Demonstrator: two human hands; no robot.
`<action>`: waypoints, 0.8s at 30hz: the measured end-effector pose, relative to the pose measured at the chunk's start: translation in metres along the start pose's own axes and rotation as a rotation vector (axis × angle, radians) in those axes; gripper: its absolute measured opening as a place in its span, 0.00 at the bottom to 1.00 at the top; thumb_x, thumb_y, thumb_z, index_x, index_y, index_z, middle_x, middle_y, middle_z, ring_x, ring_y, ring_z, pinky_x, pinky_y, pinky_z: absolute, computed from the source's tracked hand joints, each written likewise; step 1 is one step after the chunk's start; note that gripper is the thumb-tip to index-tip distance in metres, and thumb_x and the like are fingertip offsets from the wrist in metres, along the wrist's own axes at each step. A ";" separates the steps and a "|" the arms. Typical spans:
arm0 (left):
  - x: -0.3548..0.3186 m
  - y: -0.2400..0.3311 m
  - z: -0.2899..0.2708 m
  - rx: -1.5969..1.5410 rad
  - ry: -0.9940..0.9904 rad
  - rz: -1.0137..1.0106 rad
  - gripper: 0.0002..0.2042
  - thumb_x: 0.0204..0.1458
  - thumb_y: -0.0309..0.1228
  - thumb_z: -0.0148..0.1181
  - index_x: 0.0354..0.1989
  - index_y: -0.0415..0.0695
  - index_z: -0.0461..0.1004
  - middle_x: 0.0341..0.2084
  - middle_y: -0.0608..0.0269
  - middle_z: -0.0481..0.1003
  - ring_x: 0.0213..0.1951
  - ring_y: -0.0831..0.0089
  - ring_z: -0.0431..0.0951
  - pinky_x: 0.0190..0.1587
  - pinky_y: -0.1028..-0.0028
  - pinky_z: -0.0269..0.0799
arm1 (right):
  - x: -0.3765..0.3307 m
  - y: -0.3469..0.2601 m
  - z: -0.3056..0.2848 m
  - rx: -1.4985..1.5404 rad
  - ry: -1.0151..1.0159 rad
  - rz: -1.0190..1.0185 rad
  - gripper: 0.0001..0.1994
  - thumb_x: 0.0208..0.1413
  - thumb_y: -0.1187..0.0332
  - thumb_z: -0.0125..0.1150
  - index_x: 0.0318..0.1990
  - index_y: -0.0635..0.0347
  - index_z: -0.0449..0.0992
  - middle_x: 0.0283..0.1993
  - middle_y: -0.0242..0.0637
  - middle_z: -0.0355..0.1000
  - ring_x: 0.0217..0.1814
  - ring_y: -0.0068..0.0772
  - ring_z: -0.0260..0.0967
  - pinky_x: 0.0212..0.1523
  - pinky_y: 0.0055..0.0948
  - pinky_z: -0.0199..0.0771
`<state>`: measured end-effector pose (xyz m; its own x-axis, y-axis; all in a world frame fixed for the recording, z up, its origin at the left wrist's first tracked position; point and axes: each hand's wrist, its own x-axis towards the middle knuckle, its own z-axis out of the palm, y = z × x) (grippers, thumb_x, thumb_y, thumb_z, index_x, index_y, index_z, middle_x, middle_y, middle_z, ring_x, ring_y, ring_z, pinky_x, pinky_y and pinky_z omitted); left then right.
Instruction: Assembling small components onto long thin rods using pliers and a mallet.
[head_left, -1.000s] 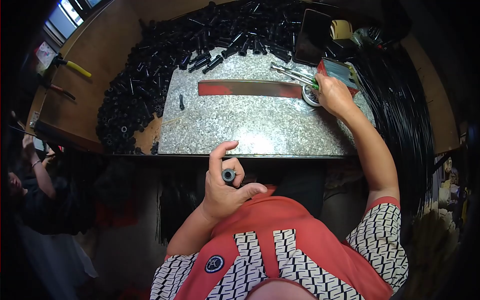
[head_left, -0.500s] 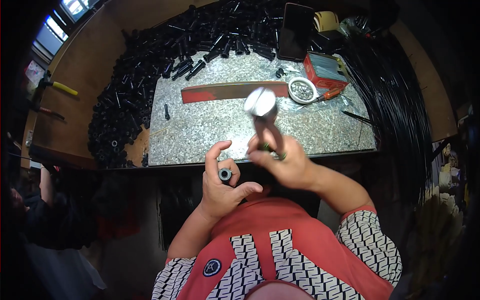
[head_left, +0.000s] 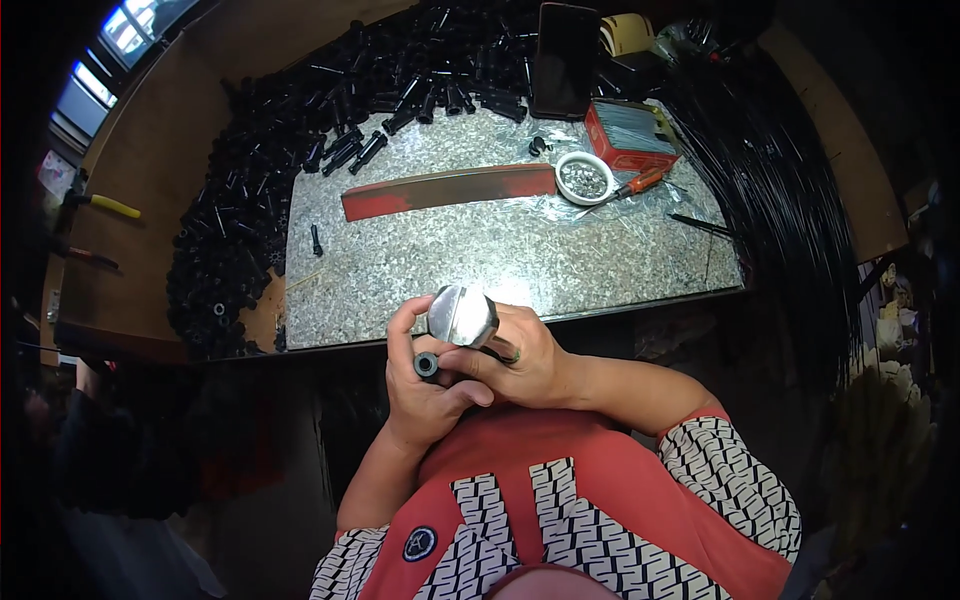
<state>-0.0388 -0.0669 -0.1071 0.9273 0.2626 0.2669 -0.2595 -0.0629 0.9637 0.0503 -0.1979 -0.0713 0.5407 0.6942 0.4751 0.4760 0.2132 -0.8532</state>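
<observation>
Just in front of my body, below the table's near edge, my left hand point(head_left: 425, 400) holds a black tubular part point(head_left: 426, 364). Its round hollow end faces up, with my index finger and thumb curving around it. Close against it, my right hand point(head_left: 530, 360) grips a pair of pincers point(head_left: 462, 317) by the handles. The broad shiny metal head points up and its jaws meet along a line. That head covers part of my left fingers. Whether something thin lies between the jaws is hidden.
A speckled stone slab point(head_left: 430, 250) carries a red-brown bar point(head_left: 450, 192), a white bowl point(head_left: 584, 179) of small metal pieces and an orange-handled screwdriver point(head_left: 640, 182). Black parts point(head_left: 225, 240) heap at left and back. A phone point(head_left: 565, 60), red box point(head_left: 630, 135) and black rods point(head_left: 790, 180) stand beyond.
My right hand has brought the pincers down and left, from above the slab to my left hand. The tube stays in my left hand. The whole view has shifted slightly.
</observation>
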 end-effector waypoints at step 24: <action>-0.003 0.015 0.001 -0.221 0.047 -0.028 0.52 0.30 0.48 0.73 0.60 0.35 0.47 0.31 0.58 0.79 0.34 0.78 0.78 0.38 0.82 0.71 | -0.004 0.006 0.011 0.158 -0.081 0.082 0.04 0.52 0.72 0.59 0.33 0.63 0.73 0.31 0.40 0.69 0.32 0.40 0.69 0.33 0.32 0.70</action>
<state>-0.0452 -0.0695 -0.0939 0.9226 0.3063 0.2346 -0.2918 0.1560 0.9437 0.0431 -0.1915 -0.0805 0.5125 0.7654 0.3891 0.3146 0.2543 -0.9145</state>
